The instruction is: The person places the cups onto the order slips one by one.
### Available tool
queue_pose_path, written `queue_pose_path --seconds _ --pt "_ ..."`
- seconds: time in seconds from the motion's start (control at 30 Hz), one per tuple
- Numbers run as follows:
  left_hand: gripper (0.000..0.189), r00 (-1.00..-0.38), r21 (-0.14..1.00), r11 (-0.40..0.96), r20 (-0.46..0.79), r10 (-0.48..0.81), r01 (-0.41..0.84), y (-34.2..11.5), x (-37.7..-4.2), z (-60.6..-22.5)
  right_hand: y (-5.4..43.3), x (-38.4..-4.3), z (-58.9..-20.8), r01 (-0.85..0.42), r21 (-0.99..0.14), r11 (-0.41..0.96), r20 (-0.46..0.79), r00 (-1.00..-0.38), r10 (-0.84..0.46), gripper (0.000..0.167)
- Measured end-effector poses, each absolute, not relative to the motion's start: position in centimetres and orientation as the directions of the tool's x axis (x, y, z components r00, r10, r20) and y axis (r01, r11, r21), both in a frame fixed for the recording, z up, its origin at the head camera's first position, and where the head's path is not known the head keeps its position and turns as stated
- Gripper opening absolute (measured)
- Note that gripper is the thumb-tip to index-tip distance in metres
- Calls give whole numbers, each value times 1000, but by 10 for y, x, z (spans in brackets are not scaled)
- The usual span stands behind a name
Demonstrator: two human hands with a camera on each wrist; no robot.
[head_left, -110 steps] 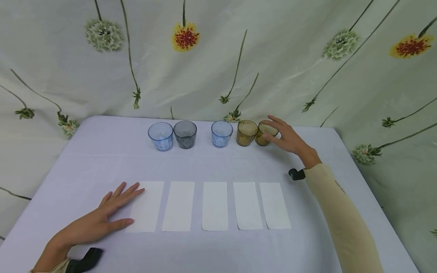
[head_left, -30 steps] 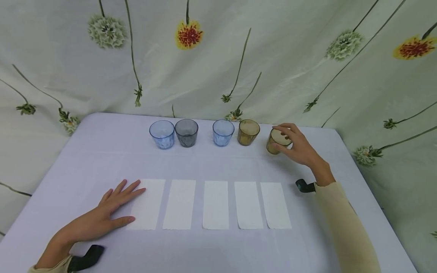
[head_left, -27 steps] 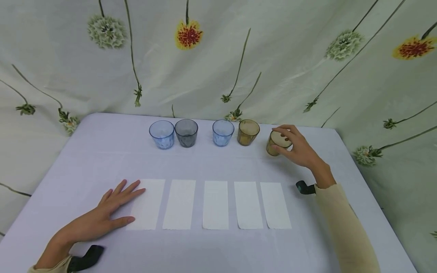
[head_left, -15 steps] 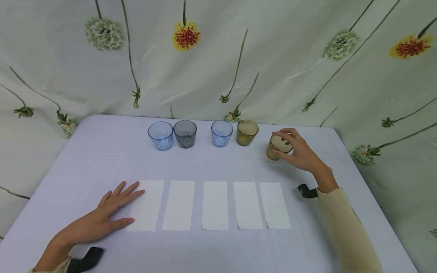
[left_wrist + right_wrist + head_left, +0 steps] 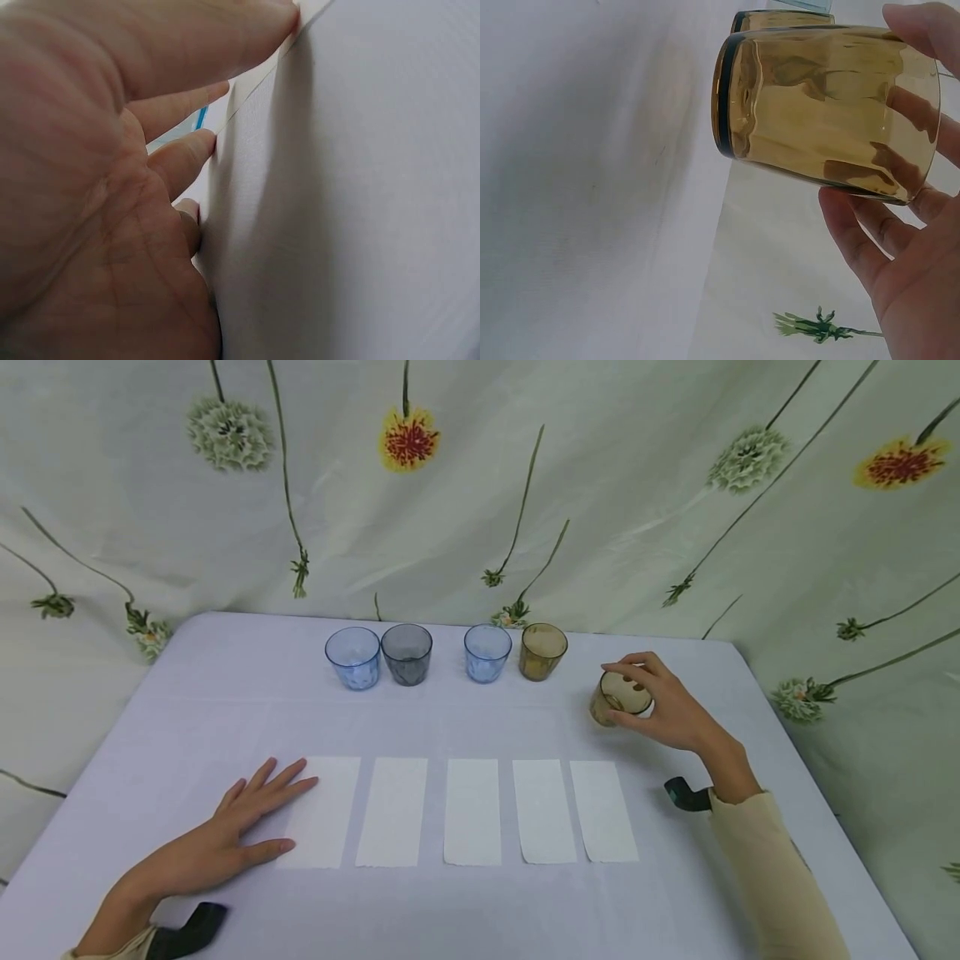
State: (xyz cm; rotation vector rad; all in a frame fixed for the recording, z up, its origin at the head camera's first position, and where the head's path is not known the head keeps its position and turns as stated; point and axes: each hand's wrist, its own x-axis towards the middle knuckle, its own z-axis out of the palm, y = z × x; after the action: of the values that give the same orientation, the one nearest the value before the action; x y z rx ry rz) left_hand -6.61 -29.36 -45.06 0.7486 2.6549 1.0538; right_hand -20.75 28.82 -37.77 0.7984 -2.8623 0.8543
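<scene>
My right hand [image 5: 667, 706] grips an amber glass tumbler [image 5: 609, 703] near its rim, thumb on one side and fingers on the other. In the right wrist view the same tumbler [image 5: 817, 105] appears upright relative to the table, its base apart from the cloth. My left hand [image 5: 225, 839] rests spread on the table, its fingertips on the leftmost white paper strip [image 5: 322, 818]. Close up in the left wrist view, the left fingers [image 5: 184, 161] are nearly straight and hold nothing.
Along the table's back stand a blue glass [image 5: 354, 660], a grey glass [image 5: 407, 657], another blue glass [image 5: 487, 655] and a second amber glass [image 5: 543, 653]. More white strips, such as the middle one [image 5: 472, 814], lie in a row. A flowered cloth [image 5: 465, 527] hangs behind.
The right hand has taken the rightmost amber tumbler from the back row and carried it right and toward the front. The left hand has stayed in place.
</scene>
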Motion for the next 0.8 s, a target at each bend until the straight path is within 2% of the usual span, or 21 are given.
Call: queue_pose_path --seconds 0.43,0.8 --pt "70 -857 695 620 -10 516 365 -293 -66 -451 287 -190 -370 -461 -483 744 103 -874 -474 61" --pt "70 -855 676 631 -3 518 380 -293 -67 -451 289 -180 -369 -476 -471 743 107 -867 -488 60"
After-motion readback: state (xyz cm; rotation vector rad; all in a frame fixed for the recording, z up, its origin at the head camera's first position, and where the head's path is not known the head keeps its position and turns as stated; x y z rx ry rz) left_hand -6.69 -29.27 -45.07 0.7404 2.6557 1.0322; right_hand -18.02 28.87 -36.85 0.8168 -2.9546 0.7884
